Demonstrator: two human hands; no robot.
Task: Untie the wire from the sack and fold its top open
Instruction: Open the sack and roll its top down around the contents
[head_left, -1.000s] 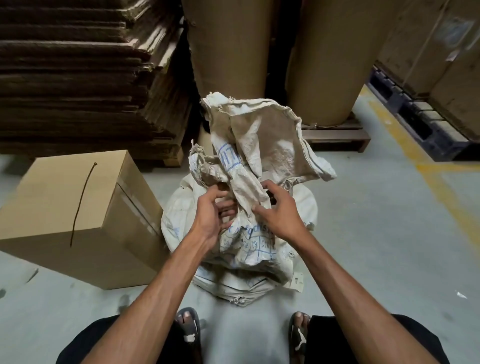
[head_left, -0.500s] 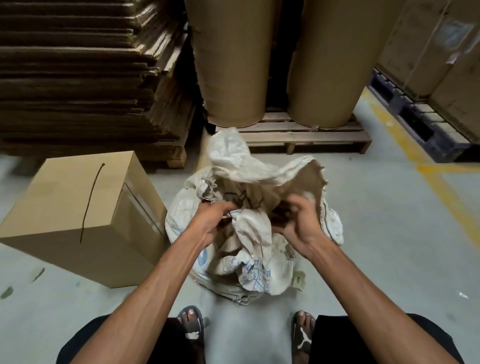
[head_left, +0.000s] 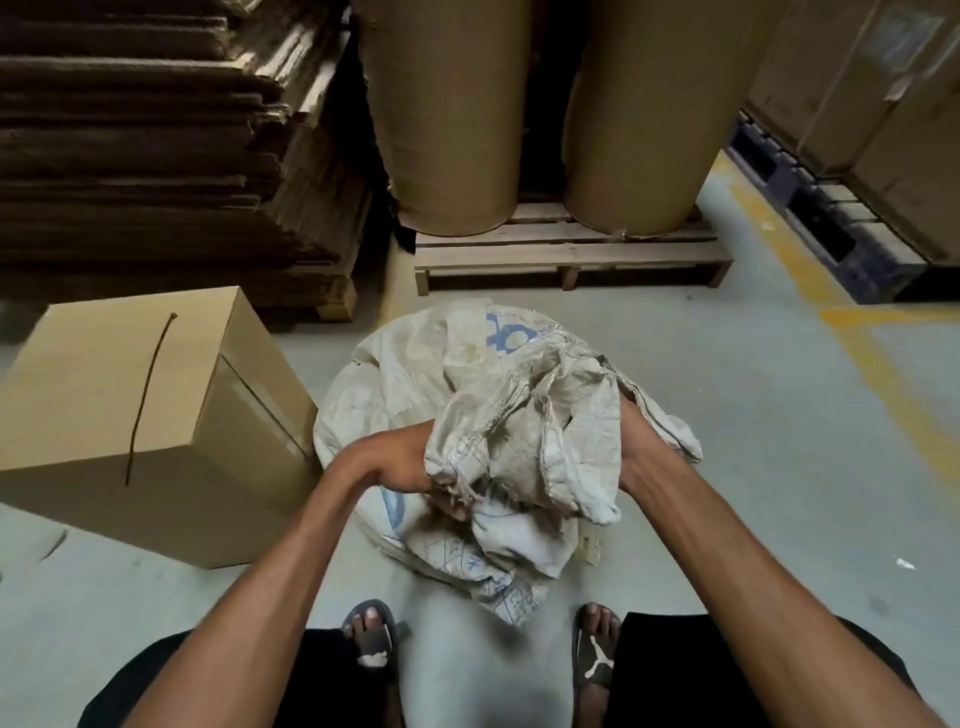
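Head view: a grey warehouse floor (head_left: 727, 415), with two big paper rolls (head_left: 452, 104) on a wooden pallet (head_left: 571, 254) at 12 o'clock and a cardboard box (head_left: 130, 415) at 9 o'clock. On the box top lies a thin dark wire (head_left: 150, 395), well apart from the sack (head_left: 395, 374), which stands in the middle, just ahead of the feet. The left hand (head_left: 400, 462) has its fingers (head_left: 452, 506) clamped on the sack's rim at 7 o'clock. The right hand (head_left: 631, 447) goes under the cloth at 3 o'clock; I cannot tell how its fingers stand. The loose top hangs between both hands, so I judge the next fold goes outward and down.
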